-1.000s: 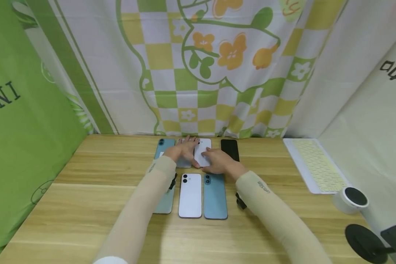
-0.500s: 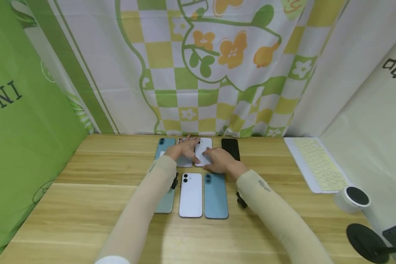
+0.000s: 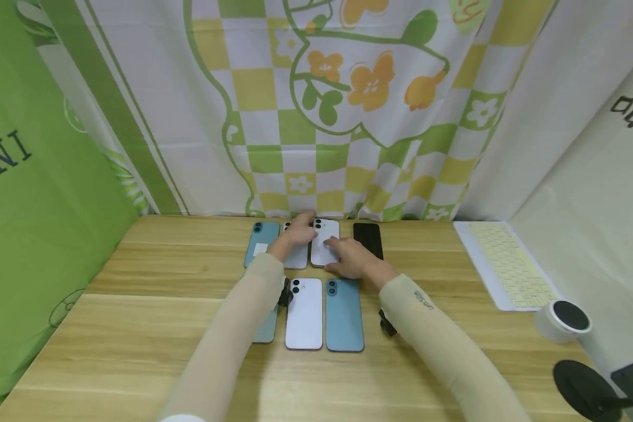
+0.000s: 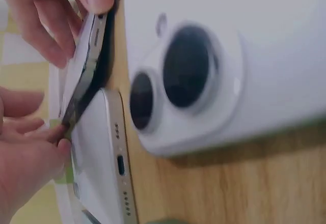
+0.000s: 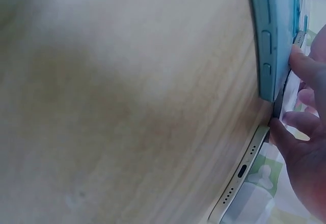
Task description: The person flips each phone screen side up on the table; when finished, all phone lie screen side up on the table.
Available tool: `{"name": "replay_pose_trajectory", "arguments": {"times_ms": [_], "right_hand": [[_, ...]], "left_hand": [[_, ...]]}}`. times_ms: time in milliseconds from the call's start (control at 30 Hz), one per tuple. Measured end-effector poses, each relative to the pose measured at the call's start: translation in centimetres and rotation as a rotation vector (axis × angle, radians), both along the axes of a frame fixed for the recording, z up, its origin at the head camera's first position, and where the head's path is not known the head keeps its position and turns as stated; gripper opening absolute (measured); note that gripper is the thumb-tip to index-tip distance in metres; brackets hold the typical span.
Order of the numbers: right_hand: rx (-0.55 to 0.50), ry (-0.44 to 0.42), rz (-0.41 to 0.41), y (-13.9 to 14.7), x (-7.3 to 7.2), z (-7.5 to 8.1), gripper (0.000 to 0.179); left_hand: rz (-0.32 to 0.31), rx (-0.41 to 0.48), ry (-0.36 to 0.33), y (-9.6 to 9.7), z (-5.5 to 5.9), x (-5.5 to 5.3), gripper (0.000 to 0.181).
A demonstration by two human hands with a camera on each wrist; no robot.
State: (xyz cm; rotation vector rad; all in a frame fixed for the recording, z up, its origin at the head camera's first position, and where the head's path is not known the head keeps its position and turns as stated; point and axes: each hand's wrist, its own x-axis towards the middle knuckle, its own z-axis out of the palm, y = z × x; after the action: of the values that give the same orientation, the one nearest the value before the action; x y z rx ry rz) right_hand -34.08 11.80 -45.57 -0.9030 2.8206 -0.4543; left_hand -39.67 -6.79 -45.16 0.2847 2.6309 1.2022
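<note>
Change noted over the last second: your left hand (image 3: 298, 232) had drawn in from a wide spread across the phones near the far edge of the desk (image 3: 163, 334). Its thumb and fingers had gathered at the left side of the far-row white phone (image 3: 320, 249), and both lenses showed where your fingers had partly masked them. The white label (image 3: 260, 249) on the far-row teal phone (image 3: 266, 232) also came out from behind your wrist. Your right hand (image 3: 352, 258) barely shifted.

Grip: your right thumb and fingers pinched the far-row white phone at its near right corner; your left pinched it at the left side. The left wrist view showed it slanting between both hands, with darkness beneath its edge; could not tell whether that was the screen or shadow.

Position: the phone lay along the middle of the far edge, between the silver phone (image 3: 298, 258) and the black phone (image 3: 367, 237). Toward the near edge sat the near-row white phone (image 3: 304, 319) and near-row blue phone (image 3: 344, 319), neither touched.

Meaning, as judged: your hold had gone from covering to two-sided, giving better control of the phone's angle. Handling was not finished, since neither hand had let go.
</note>
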Motion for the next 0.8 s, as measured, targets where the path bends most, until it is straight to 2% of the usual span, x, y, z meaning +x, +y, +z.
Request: {"name": "replay_pose_trajectory", "arguments": {"times_ms": [233,467,567,633,800], "right_hand": [[-0.027,0.014,-0.001,0.0,0.1,0.0,0.066],[-0.090,-0.068,-0.035,0.0,0.3,0.4,0.065],[-0.120,-0.097,-0.062,-0.1,0.2,0.4,0.067],[-0.130,-0.098,-0.081,-0.1,0.1,0.3,0.069],[-0.184,-0.139,-0.132,0.1,-0.1,0.3,0.073]], "left_hand": [[0.066,0.259,-0.090,0.4,0.4,0.2,0.070],[0.160,0.501,-0.118,0.3,0.3,0.2,0.073],[0.198,0.552,-0.125,0.1,-0.1,0.1,0.071],[0.224,0.551,-0.136,0.0,-0.3,0.1,0.064],[0.299,0.596,-0.259,-0.4,-0.8,0.1,0.049]]}}
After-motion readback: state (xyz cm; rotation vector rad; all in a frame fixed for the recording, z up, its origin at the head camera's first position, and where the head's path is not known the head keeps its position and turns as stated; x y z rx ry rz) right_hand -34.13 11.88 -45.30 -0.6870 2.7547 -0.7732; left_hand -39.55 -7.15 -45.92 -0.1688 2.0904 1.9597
